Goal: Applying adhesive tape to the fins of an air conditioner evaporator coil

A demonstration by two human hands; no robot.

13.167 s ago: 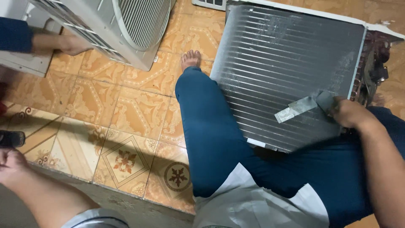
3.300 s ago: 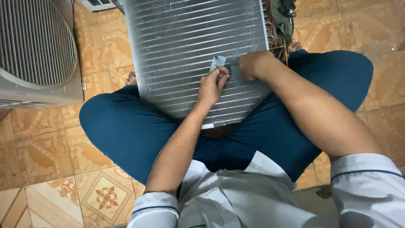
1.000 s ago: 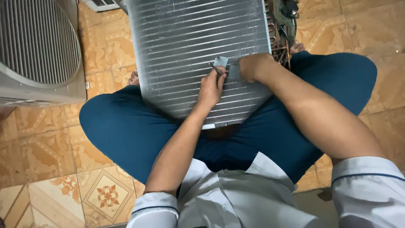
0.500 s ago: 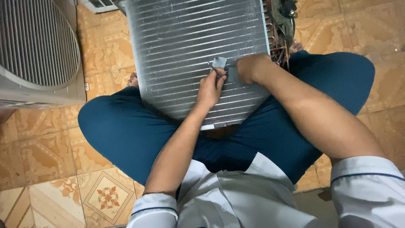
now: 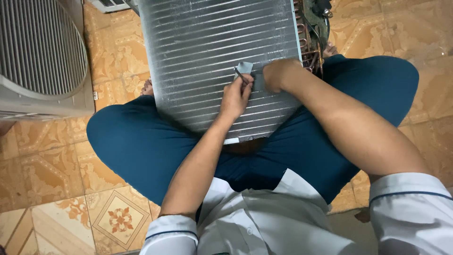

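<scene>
- We sat cross-legged on the tiled floor (image 5: 56, 198) with the finned coil panel (image 5: 212, 52) propped across our lap, its lower edge resting on our dark blue trousers (image 5: 141, 146).
- Our left hand (image 5: 234, 97) was closed in a pinch grip on a thin pointed tool (image 5: 240, 75), whose tip touched the panel's fins near the middle of its right half.
- Our right hand (image 5: 278, 74) lay curled on the panel just beside the left, pressing down a small grey cloth (image 5: 246, 68); we could not tell whether its grip closed on the cloth or only rested on it.
- The cloth sat between the two hands, flat against the fins.
- Copper tubing (image 5: 309, 42) ran along the panel's right edge.
- A grey fan unit with a round grille (image 5: 40, 52) stood on the floor to our left, well apart from the hands.
</scene>
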